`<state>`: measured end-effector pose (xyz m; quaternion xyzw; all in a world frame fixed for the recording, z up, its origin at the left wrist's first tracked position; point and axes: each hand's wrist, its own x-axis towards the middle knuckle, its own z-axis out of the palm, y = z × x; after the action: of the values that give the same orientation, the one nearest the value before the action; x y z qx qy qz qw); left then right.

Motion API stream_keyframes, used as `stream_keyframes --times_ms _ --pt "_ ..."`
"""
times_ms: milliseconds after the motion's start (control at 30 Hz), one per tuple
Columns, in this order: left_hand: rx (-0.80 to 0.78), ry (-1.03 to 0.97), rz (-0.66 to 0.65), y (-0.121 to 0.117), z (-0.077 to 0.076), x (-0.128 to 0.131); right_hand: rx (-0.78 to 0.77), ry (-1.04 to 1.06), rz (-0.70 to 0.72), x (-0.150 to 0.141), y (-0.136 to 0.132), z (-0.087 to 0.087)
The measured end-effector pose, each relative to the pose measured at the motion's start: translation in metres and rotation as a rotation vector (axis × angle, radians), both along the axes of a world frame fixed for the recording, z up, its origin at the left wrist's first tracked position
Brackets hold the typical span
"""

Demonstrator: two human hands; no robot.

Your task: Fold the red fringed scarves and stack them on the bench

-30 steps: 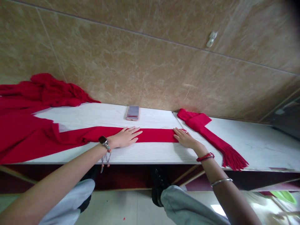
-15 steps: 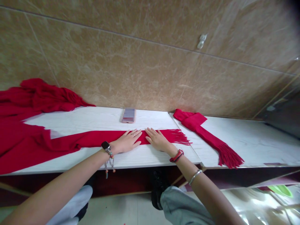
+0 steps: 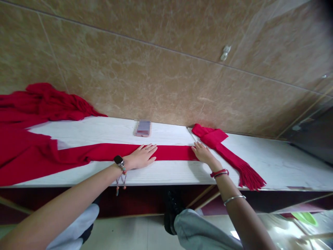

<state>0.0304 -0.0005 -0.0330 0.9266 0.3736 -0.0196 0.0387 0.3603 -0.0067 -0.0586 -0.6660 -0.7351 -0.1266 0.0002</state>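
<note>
A long red scarf [image 3: 173, 152] lies in a flat narrow strip along the white tabletop [image 3: 166, 173]. My left hand [image 3: 140, 156] rests flat on it, fingers spread and pointing away to the right. At the strip's right end my right hand [image 3: 204, 153] lies with its fingers stretched over the cloth, covering part of the fringe. Leftward the strip runs into a wider, rumpled spread of red cloth [image 3: 23, 149]. Beyond my right hand, a second red scarf [image 3: 221, 149] lies folded over at its top, its fringe towards the front edge.
A phone [image 3: 143, 128] lies behind the strip, near the tan marbled wall [image 3: 145, 80]. A bunched red heap [image 3: 49, 102] sits at the back left against the wall. Below the front edge are my legs, a black shoe [image 3: 170, 211] and a green basin [image 3: 305, 218].
My right hand has slid right along the strip from beside my left hand to the fringed end. The left hand has stayed in place.
</note>
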Motion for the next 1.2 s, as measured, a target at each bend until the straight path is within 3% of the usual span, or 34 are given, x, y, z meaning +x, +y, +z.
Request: stream_keyframes --times_ms 67,167,300,467,633,733,833,1000,1100,1200 --pt "0.0 -0.004 -0.004 0.0 0.001 0.0 0.031 0.138 -0.027 -0.026 0.005 0.008" --pt "-0.002 -0.005 0.022 0.002 0.005 -0.005 -0.011 0.236 0.164 -0.071 0.008 0.015" --pt "0.001 0.014 0.1 0.01 0.013 -0.023 -0.096 0.268 0.344 -0.116 0.01 0.009" --pt "-0.001 0.033 0.169 0.016 0.01 -0.047 -0.142 0.24 0.369 -0.12 0.012 -0.004" --pt "0.025 0.0 0.105 0.01 -0.001 -0.057 -0.114 0.154 0.379 -0.103 0.014 -0.008" --pt "0.008 0.012 0.107 0.008 0.005 -0.066 -0.132 0.137 0.366 -0.107 0.016 -0.006" --pt "0.013 0.031 0.147 0.009 0.019 -0.083 -0.103 0.234 0.35 -0.127 0.017 0.001" --pt "-0.044 0.097 0.176 0.013 0.041 -0.124 -0.083 0.346 0.577 -0.185 0.017 0.019" --pt "-0.112 0.11 0.173 0.01 0.045 -0.147 -0.106 0.341 0.651 -0.219 0.019 0.024" --pt "-0.153 0.096 0.163 0.005 0.043 -0.166 -0.148 0.313 0.69 -0.241 0.022 0.018"
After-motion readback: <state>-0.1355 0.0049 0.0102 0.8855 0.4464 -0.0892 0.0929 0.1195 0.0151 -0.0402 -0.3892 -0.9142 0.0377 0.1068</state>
